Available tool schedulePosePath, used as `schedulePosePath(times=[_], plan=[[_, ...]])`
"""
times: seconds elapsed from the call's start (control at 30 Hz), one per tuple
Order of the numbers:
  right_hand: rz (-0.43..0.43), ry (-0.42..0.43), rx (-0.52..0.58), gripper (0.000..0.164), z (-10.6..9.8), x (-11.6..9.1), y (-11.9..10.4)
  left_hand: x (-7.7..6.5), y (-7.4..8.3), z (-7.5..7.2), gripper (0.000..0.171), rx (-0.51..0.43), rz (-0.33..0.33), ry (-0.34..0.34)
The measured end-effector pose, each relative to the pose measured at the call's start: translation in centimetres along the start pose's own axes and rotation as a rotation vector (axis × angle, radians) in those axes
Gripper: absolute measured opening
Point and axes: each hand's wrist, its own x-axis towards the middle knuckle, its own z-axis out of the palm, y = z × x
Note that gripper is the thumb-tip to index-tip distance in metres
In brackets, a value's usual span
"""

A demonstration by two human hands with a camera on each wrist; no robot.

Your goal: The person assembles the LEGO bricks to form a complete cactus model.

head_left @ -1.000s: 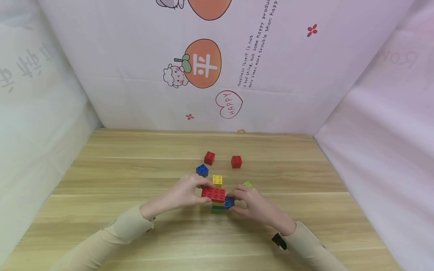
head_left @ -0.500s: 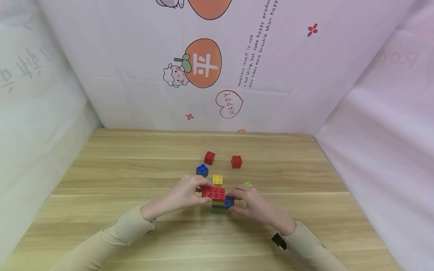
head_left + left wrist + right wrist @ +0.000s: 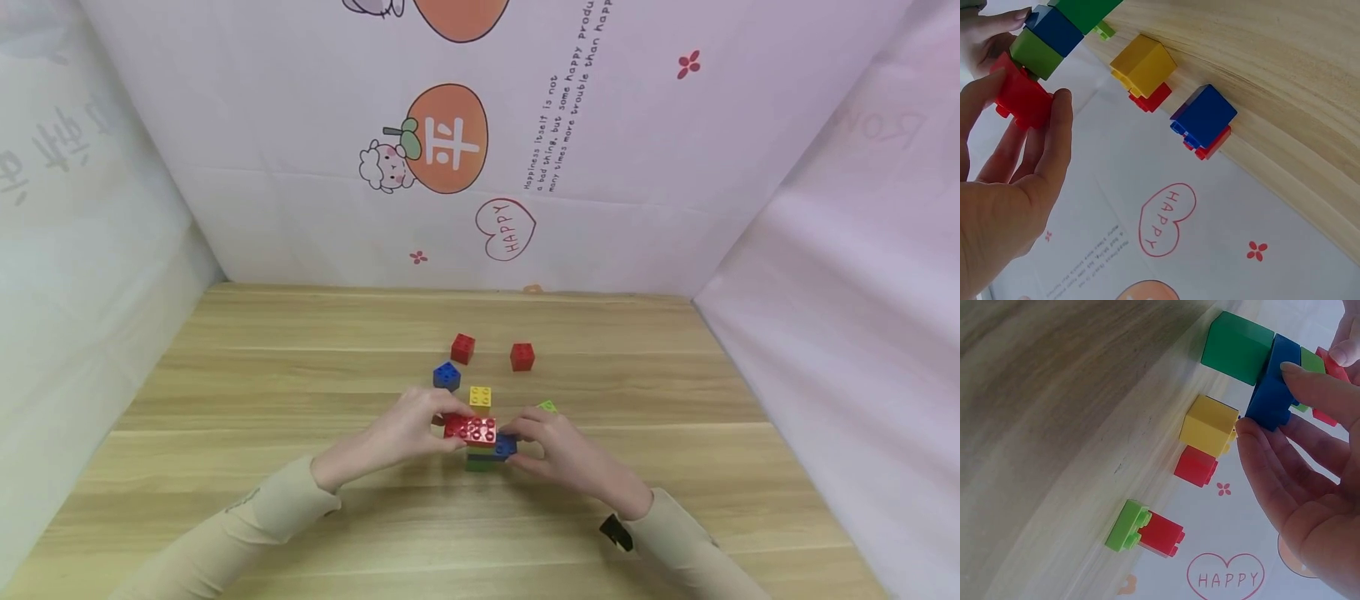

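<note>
A small stack of toy building bricks stands between the two hands: a dark green brick (image 3: 1237, 348) at the bottom, a longer blue brick (image 3: 507, 445) on it, then a light green brick (image 3: 1036, 54). My left hand (image 3: 415, 423) grips a red brick (image 3: 471, 429) by its sides, thumb in front and fingers behind, right at the top of the light green one. The red brick juts out to the left. My right hand (image 3: 566, 450) pinches the blue brick's right end, its studs bare between thumb and fingers.
Just behind the stack is a yellow brick (image 3: 480, 398), with another blue brick (image 3: 447, 377) to its left. Two red bricks lie farther back, one left (image 3: 462, 349) and one right (image 3: 522, 357). A light green brick (image 3: 547, 407) shows partly behind the right hand. White printed cloth surrounds the wooden table (image 3: 300, 350).
Both hands keep their grip in almost the same place. Bright glare now shows on the red brick's studs, and the head view has shifted very slightly.
</note>
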Motion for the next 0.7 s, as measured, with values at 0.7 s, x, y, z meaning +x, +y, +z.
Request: schedulePosePath(times=[0.7], plan=[[-0.001, 0.001, -0.032, 0.033, 0.14, 0.04, -0.02, 0.27, 0.42, -0.10, 0.032, 0.005, -0.071, -0.019]])
